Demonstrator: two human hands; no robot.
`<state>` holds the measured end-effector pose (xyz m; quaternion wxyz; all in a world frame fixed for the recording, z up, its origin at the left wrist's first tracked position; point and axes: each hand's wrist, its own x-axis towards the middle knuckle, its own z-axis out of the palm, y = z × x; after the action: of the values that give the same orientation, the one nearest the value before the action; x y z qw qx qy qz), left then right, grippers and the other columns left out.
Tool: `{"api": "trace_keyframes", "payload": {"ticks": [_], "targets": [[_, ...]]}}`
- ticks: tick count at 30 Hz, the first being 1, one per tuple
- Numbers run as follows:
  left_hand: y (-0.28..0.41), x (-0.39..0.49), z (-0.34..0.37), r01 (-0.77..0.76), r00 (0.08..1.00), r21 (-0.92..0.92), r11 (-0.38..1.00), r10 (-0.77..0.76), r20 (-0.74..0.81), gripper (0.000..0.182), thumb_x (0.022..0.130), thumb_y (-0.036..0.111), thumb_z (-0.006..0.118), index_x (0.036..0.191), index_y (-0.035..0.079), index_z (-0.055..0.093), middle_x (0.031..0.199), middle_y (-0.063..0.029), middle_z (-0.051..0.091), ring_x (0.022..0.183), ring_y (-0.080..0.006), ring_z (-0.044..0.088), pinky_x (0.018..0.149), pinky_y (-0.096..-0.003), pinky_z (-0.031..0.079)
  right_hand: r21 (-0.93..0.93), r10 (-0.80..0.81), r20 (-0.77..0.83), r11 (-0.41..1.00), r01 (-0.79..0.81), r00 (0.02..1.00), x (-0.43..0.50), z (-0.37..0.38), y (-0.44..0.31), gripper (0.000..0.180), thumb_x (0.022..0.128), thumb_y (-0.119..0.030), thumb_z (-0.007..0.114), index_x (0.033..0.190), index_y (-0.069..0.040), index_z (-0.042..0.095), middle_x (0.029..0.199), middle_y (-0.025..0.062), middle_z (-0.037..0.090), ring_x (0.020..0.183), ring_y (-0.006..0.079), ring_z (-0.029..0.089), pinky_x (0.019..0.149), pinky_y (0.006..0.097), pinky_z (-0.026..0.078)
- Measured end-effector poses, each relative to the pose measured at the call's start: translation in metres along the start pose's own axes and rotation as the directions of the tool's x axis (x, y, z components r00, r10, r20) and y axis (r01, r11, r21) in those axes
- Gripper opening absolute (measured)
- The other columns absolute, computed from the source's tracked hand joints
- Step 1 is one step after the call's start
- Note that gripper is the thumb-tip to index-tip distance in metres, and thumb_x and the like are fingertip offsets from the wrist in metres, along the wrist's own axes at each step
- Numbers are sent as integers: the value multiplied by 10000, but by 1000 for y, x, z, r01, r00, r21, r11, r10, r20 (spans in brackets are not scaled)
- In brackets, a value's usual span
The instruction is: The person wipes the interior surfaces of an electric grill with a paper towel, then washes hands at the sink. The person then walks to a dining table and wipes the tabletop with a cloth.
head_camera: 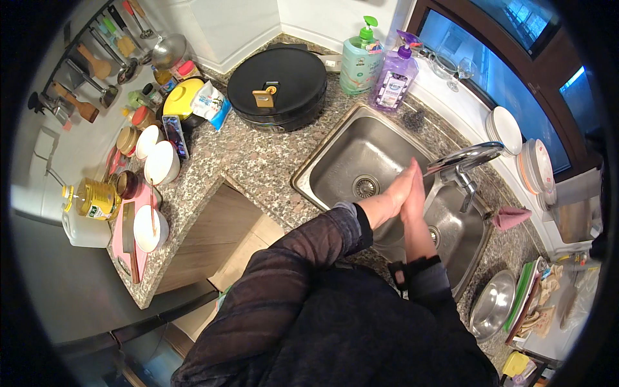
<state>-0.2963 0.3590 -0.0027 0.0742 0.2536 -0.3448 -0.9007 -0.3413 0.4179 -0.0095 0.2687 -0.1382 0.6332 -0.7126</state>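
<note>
My left hand (394,191) and my right hand (414,196) are pressed palm to palm, fingertips pointing away from me. They are above a stainless steel double sink (333,162), near the divider between its basins. Just right of the fingertips is the spout of a chrome faucet (466,155); I cannot make out whether water runs. No object shows in either hand, though the space between the palms is hidden. A drain strainer (366,186) lies in the left basin. Behind the sink stand a green pump bottle (359,65) and a purple pump bottle (394,80).
A black electric griddle (278,87) sits on the granite counter (251,155). White bowls (162,162) and a kitchen knife (129,232) on a pink cutting board (141,259) are at left. To the right are a pink cloth (511,218), stacked plates (504,128) and a metal basin (494,305).
</note>
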Motion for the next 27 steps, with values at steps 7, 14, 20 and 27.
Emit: {"api": "trace_keyframes", "payload": {"ticks": [7,14,20,27], "targets": [[9,2,-30,-50,996,246,968,65,-53,887,1011,679,359,1610,49,180,1638,-182,259,1475,-257,299,1206,-386,233,403,439,149,791,-460,886,1,11,37,486,1081,-395,327,1505,-163,366,1534,115,404,1143,366,576,911,578,532],[8,-20,-28,-43,992,212,976,67,-107,908,1002,681,369,1622,68,114,1659,-194,189,1519,-268,204,1215,-365,210,458,402,212,764,-454,891,-4,16,43,511,1088,-419,368,1506,-125,347,1466,129,422,1156,346,581,963,538,524],[26,-40,-31,-154,981,258,954,178,-72,919,995,662,422,1630,94,77,1673,-201,139,1546,-283,145,1225,-367,179,486,272,415,740,-464,868,-2,15,57,449,1080,-310,405,1484,-118,364,1316,164,575,1080,340,639,936,488,546],[5,-48,-55,-276,957,295,915,291,-10,676,1062,417,490,1585,59,256,1618,-182,308,1493,-261,295,1203,-359,243,419,365,79,832,-363,928,20,-15,52,370,1005,-50,546,1372,-96,560,1083,68,669,825,150,639,637,276,510]]}}
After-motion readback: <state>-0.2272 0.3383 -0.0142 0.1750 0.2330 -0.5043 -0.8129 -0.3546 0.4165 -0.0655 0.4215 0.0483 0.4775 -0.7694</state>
